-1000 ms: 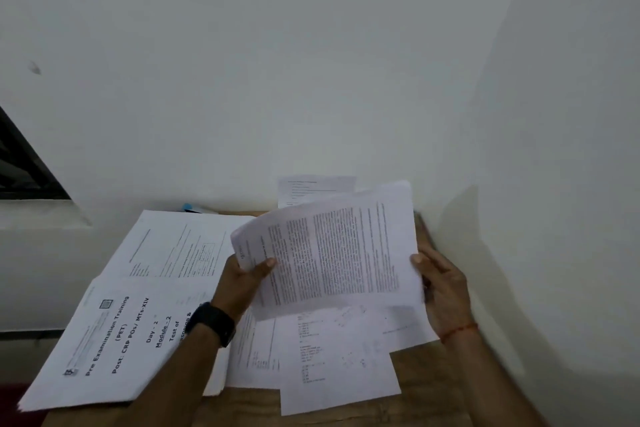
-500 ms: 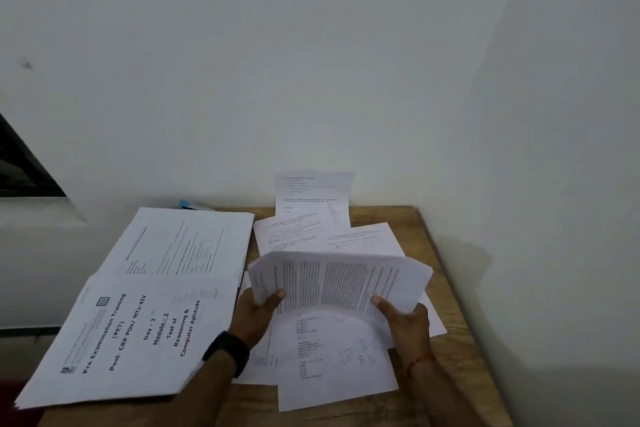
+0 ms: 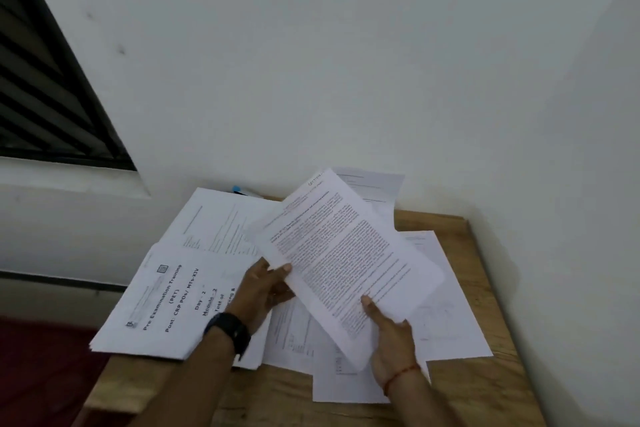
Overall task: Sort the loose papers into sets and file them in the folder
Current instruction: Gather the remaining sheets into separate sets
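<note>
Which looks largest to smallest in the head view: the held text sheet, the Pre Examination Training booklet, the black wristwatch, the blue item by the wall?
Tied first: held text sheet and Pre Examination Training booklet look alike; the sheet is lifted nearer the camera.
Then black wristwatch.
Smallest: blue item, mostly hidden.
</note>
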